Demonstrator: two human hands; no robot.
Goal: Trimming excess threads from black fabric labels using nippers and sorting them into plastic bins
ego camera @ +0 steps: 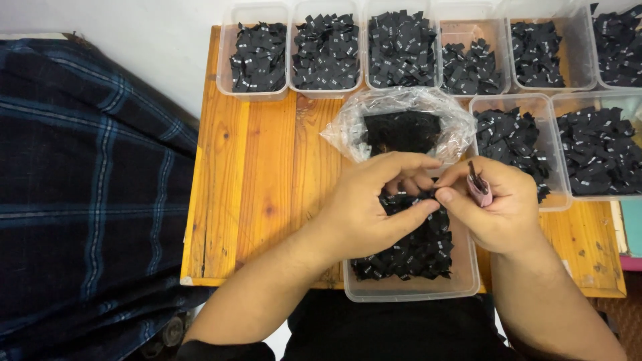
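- A small black woven fabric label (pixel 408 194) is pinched between the fingertips of both hands, at about 2 o'clock from the middle of the left hand (pixel 371 207) and at about 10 o'clock from the middle of the right hand (pixel 498 207).
- The label is held just above the clear rectangular plastic tub (pixel 408 289) nearest the person, which is part-filled with a heap of like black labels (pixel 414 251).
- The label's long axis cannot be told, since it is mostly covered by the fingers and merges with the black heap below.
- The left hand is narrowly closed, its thumb and curled fingers brought together on the label; the thumb is pointed toward 3 o'clock.
- The right hand is also closed: its thumb and forefinger are set on the label, and a small pink-handled cutting tool (pixel 479 187) is gripped against the palm, its dark tip pointed toward 11 o'clock and its long axis run from 11 to 5 o'clock.
- A crumpled clear plastic bag (pixel 348 130) holding more black labels is seen at 12 o'clock from the hands, touching the near tub's far rim.
- Further clear tubs of black labels (pixel 257 57) are ranged along the far edge of the orange wooden table (pixel 261 187), with two more at 2 o'clock.
- Dark blue checked cloth (pixel 87 187) is seen at 9 o'clock, beside the table.
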